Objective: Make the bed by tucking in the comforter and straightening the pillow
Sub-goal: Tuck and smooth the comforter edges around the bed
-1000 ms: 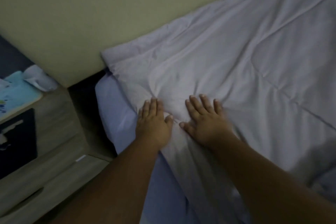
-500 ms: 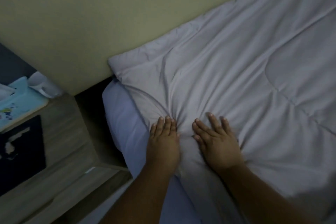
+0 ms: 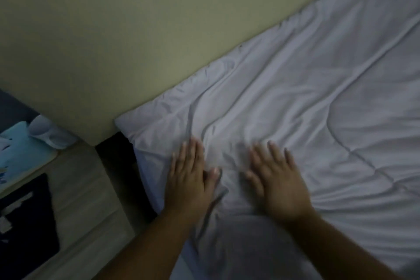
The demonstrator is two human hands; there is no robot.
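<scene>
Pale grey, quilted and soft, the comforter [image 3: 295, 120] covered the bed from approx. 7 o'clock to 2 o'clock of the head view, its far edge running along the yellow-green wall [image 3: 136, 29] and its corner ending at about 9 o'clock of the hands. Both hands lay flat on it, palms down, fingers spread and released, gripping nothing. The left hand [image 3: 191, 179] sat near the comforter's side edge, just beside a strip of bluish sheet [image 3: 148, 177]; the right hand [image 3: 277, 179] was near it at 3 o'clock, w/ a ridge of creased fabric between them. Motion blur softened the fingertips, so exact contact pressure could not be read.

Judged from the folds radiating toward 12 o'clock, the fabric looked light, limp and padded: it should bunch under a push rather than slide as one piece, and would spring back some. Smooth cloth prob. slips easily over the sheet. Best hold for tucking appeared to be the side hem at approx. 8 o'clock of the left hand, pinched along the edge, not the padded middle.

A dark gap [image 3: 122, 161] separated bed from a wooden counter [image 3: 86, 188] at 9 o'clock, which carried a light-blue item [image 3: 20, 150]. No pillow was in view.
</scene>
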